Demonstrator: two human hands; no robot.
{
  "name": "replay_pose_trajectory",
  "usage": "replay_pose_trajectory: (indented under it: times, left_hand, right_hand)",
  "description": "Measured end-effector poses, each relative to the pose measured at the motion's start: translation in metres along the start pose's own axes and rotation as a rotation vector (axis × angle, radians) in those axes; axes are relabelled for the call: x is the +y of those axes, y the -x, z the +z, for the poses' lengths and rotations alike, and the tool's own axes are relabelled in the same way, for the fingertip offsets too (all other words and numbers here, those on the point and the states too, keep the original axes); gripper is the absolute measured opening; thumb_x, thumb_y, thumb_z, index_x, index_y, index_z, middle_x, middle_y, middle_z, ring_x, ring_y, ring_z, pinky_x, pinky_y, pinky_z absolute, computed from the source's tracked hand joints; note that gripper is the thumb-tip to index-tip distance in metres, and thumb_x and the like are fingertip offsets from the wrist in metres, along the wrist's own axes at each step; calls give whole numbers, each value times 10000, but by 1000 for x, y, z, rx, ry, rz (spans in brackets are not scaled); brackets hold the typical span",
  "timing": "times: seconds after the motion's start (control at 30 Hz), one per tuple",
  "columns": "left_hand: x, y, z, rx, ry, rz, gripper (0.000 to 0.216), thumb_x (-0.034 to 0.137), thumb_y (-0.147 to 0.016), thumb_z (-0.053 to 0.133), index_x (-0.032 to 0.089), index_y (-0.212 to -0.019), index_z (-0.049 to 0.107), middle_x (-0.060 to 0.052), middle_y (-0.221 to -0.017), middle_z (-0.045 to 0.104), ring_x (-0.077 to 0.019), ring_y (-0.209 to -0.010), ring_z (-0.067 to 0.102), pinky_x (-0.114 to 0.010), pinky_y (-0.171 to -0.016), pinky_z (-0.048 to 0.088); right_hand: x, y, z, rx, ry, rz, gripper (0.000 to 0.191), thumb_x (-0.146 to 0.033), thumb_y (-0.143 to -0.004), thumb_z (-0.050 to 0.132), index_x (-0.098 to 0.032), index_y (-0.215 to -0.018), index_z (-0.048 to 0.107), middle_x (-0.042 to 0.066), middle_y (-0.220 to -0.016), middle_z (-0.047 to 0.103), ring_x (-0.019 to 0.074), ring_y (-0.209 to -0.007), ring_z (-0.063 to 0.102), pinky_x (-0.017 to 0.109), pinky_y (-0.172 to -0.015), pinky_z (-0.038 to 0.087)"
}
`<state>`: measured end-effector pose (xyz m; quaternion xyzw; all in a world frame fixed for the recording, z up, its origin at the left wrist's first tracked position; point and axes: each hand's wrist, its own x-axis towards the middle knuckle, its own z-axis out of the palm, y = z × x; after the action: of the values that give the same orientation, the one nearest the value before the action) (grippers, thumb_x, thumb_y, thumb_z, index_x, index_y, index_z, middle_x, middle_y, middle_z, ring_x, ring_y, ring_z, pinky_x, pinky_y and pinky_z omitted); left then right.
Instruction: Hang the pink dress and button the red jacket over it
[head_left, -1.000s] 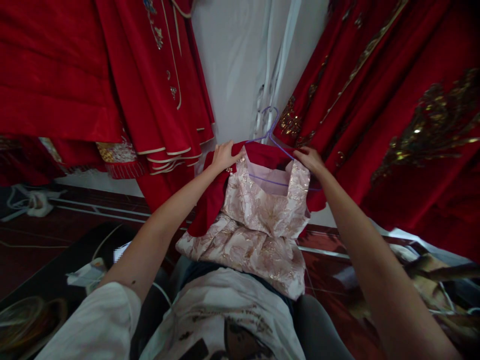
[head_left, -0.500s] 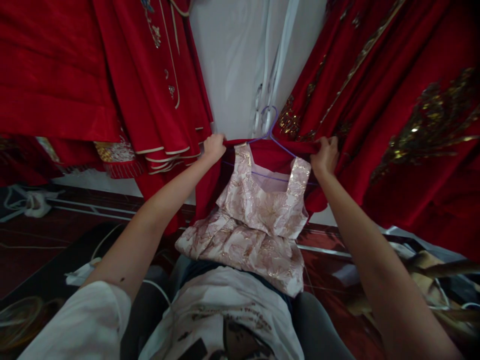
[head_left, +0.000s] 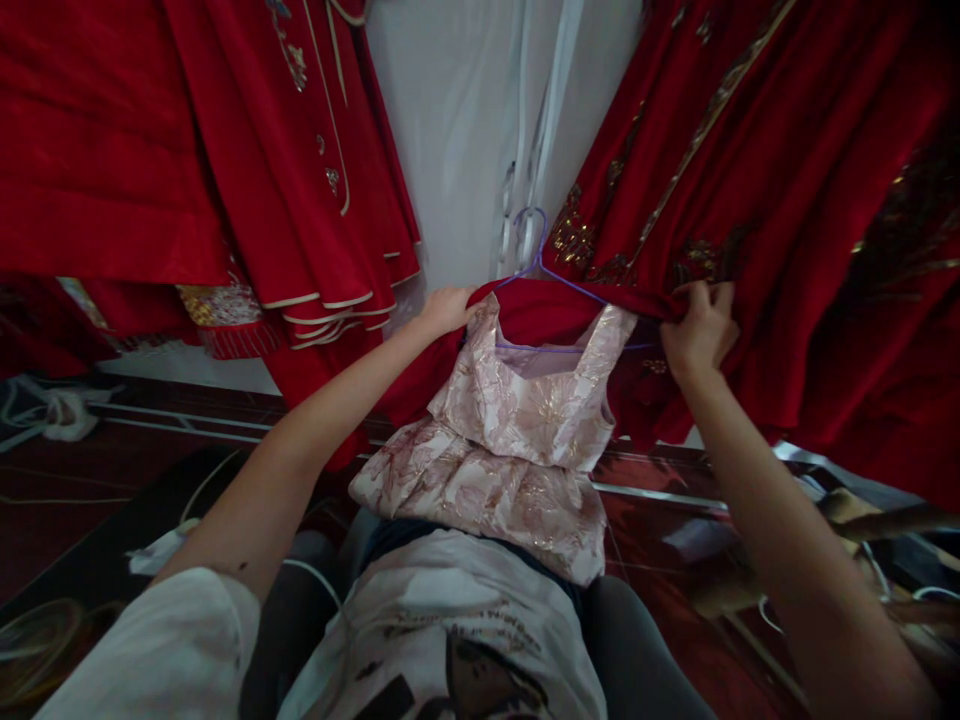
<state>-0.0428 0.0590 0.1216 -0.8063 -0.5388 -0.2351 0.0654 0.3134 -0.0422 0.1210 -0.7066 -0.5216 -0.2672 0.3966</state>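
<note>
A pink and gold brocade dress (head_left: 536, 405) with wide shoulder straps lies over my lap, its skirt (head_left: 480, 485) bunched below the bodice. A thin purple hanger (head_left: 541, 262) runs behind its straps, hook pointing up. Behind the neckline, a red cloth (head_left: 551, 303) stretches across between my hands. My left hand (head_left: 452, 310) is closed on its left end, close beside one strap. On the other side my right hand (head_left: 699, 335) pinches the cloth's right end, a little away from the other strap. The fingertips are partly hidden in the folds.
Red garments with pale piping (head_left: 300, 180) hang at left; red ones with gold sequins (head_left: 720, 180) hang at right. White cabinet doors (head_left: 450, 130) stand behind. A metal rail (head_left: 660, 497) runs low down. Blurred clutter (head_left: 862, 540) lies at lower right, a white shoe (head_left: 69, 415) at far left.
My right hand has moved right and slightly down, my left hand a little right toward the strap. The red cloth has shifted rightward with them. The dress straps have tilted slightly.
</note>
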Motion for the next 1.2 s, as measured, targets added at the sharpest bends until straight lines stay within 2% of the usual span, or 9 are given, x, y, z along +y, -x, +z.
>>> replay_pose_trajectory:
  times: [0.17, 0.27, 0.47, 0.63, 0.73, 0.83, 0.97, 1.1, 1.2]
  left_hand:
    - [15, 11, -3, 28, -83, -52, 461, 476, -928, 414, 146, -1216, 556, -175, -1046, 668, -320, -1086, 595, -395, -917, 427]
    - [21, 18, 0, 39, -85, -78, 416, 393, -920, 433, 132, -1230, 527, -186, -1069, 658, -322, -1054, 610, -403, -889, 447]
    - [28, 24, 9, 43, -29, -143, 373, 289, -877, 463, 120, -1206, 509, -205, -1069, 644, -354, -1032, 620, -443, -871, 465]
    - [21, 29, 7, 44, 21, -151, 431, 243, -836, 502, 137, -1252, 461, -201, -1141, 597, -362, -1068, 603, -460, -896, 463]
    - [9, 45, 3, 88, 54, -131, 590, 178, -766, 572, 144, -1326, 389, -200, -1305, 480, -339, -1091, 594, -424, -905, 472]
    - [-5, 71, 6, 228, 147, -104, 651, 124, -739, 576, 142, -1351, 353, -197, -1381, 390, -291, -1074, 601, -374, -888, 488]
    - [-23, 95, 20, 409, 303, -39, 424, 182, -823, 534, 159, -1242, 476, -134, -1219, 553, -216, -1015, 613, -326, -900, 482]
    - [-20, 80, 28, 354, 406, -106, 208, 323, -854, 565, 163, -976, 615, -74, -931, 679, -197, -854, 640, -315, -825, 493]
    - [12, 60, 29, 358, 491, -173, 188, 339, -870, 557, 168, -913, 622, -68, -891, 699, -191, -828, 652, -288, -780, 489]
  right_hand:
    - [-10, 15, -5, -188, -103, -35, 501, -404, -769, 625, -213, -1200, 458, 136, -989, 635, 325, -829, 630, 416, -724, 473]
    - [-23, 22, 1, -345, -174, -72, 499, -532, -788, 594, -188, -1135, 494, 118, -863, 652, 314, -783, 636, 403, -726, 475]
    - [-86, 37, 21, -397, -371, -166, 254, -444, -849, 509, -224, -975, 512, 86, -864, 651, 267, -763, 619, 345, -742, 441]
    - [-135, 55, 41, -449, -546, -155, 240, -395, -842, 474, -241, -1025, 473, 61, -893, 638, 230, -747, 601, 316, -736, 429]
    - [-130, 63, 48, -451, -601, -100, 257, -359, -804, 486, -232, -1027, 462, 58, -907, 643, 218, -762, 603, 314, -731, 430]
    - [-109, 67, 50, -433, -656, -5, 320, -338, -746, 535, -229, -1032, 440, 48, -908, 643, 207, -766, 608, 319, -729, 445]
    - [-85, 72, 54, -339, -884, 106, 363, -319, -675, 602, -240, -972, 410, 1, -852, 590, 161, -737, 590, 302, -707, 468]
    - [-87, 76, 57, -336, -1099, 146, 328, -285, -642, 623, -238, -903, 431, -42, -754, 539, 116, -657, 549, 260, -637, 459]
    - [-108, 78, 55, -383, -1193, 137, 315, -256, -631, 629, -231, -895, 460, -51, -717, 554, 109, -639, 556, 244, -623, 467]
